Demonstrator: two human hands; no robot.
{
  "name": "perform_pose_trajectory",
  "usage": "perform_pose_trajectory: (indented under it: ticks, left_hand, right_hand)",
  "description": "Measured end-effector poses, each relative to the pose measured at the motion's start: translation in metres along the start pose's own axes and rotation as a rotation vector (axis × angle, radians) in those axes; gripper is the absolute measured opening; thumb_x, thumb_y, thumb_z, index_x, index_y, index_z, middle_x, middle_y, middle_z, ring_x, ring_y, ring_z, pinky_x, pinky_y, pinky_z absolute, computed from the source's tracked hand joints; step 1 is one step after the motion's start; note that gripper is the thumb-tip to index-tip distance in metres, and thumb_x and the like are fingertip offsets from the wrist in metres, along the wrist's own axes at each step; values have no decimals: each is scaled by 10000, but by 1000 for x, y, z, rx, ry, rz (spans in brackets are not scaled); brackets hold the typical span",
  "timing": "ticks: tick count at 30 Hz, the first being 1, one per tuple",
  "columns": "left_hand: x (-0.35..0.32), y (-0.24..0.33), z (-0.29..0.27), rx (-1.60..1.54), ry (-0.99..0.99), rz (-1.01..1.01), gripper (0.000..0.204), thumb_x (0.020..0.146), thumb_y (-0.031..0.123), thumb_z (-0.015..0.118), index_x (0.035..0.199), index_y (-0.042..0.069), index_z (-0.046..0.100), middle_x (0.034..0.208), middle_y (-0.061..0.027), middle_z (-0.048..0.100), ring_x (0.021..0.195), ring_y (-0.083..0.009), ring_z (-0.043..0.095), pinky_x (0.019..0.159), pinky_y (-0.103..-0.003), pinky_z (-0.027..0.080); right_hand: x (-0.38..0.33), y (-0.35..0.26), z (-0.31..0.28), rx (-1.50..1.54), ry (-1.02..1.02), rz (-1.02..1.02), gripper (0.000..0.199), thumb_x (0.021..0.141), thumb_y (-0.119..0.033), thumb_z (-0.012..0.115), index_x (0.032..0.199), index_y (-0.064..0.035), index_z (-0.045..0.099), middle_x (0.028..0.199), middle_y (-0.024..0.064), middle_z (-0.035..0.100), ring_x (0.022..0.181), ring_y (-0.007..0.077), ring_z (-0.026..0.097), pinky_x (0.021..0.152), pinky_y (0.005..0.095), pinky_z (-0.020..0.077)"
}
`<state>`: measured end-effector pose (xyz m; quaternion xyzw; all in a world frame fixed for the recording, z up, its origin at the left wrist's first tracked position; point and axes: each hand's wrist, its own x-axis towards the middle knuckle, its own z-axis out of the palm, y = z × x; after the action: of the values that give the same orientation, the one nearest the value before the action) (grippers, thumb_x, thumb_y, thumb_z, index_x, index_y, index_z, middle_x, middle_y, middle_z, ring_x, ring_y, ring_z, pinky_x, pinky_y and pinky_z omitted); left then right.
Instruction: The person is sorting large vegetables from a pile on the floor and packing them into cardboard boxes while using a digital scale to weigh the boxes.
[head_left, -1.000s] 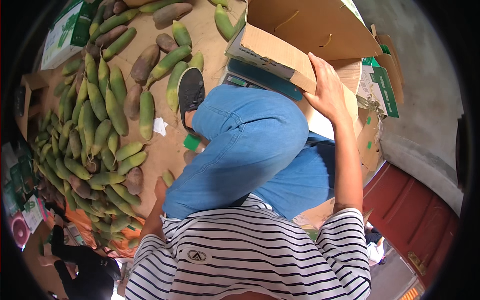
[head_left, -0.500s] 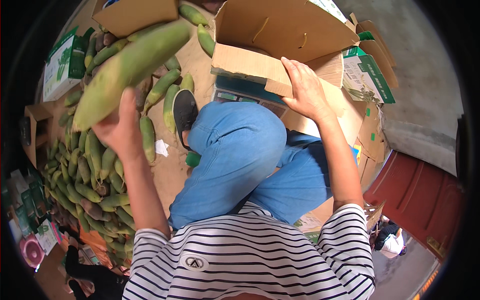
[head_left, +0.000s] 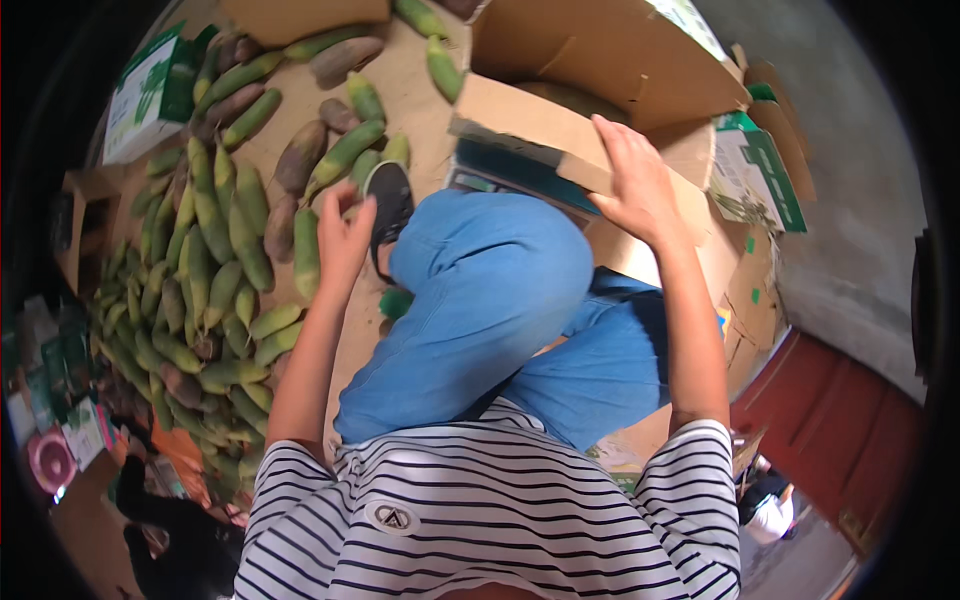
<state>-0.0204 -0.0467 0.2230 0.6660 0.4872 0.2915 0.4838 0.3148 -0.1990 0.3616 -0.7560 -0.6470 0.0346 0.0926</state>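
My right hand (head_left: 635, 180) lies flat on the flap of an open brown cardboard box (head_left: 590, 90), fingers spread along its edge. My left hand (head_left: 343, 238) hangs open and empty above the floor, fingers apart, close to a green stalk (head_left: 306, 252) and my black shoe (head_left: 390, 200). Inside the box a pale green stalk (head_left: 570, 98) shows. A heap of long green and brown stalks (head_left: 200, 270) covers the floor to my left. My knee in blue jeans (head_left: 490, 290) is bent between both arms.
Flattened cardboard sheets and green-and-white cartons (head_left: 150, 90) lie around the heap. More folded cartons (head_left: 760, 180) stand at the right by a grey wall. A reddish door (head_left: 850, 440) is at the lower right. Another person in dark clothes (head_left: 160, 520) crouches at the lower left.
My left hand carried a long green stalk up toward the box, and now it is empty and lower, back near the heap. My right hand stayed on the box flap.
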Motion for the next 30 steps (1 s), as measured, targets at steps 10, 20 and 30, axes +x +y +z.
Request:
perform_pose_trajectory:
  ticks: [10, 20, 30]
  left_hand:
    - [-184, -199, -162, 952, 116, -694, 411, 735, 184, 674, 1055, -11, 504, 1061, -217, 549, 1036, -396, 539, 846, -461, 471]
    - [-153, -211, -166, 1236, -176, -74, 328, 791, 146, 632, 1085, 43, 527, 1151, -148, 524, 1113, -319, 512, 909, -471, 421]
    - [-102, -272, -146, 1085, -432, -164, 196, 828, 196, 584, 965, 98, 684, 1039, -142, 600, 1033, -314, 551, 870, -494, 435]
  right_hand:
    - [-2, -2, -1, -36, -24, 45, 776, 671, -66, 693, 1384, -57, 388, 1303, 200, 498, 1215, 366, 466, 1027, 420, 383]
    - [4, -9, 1, -47, -25, 53, 760, 698, -88, 733, 1379, -50, 398, 1282, 192, 517, 1196, 351, 490, 1010, 411, 397]
    - [6, -4, 5, 19, -17, 23, 884, 560, -124, 750, 1364, -34, 394, 1345, 172, 479, 1245, 356, 446, 1066, 431, 348]
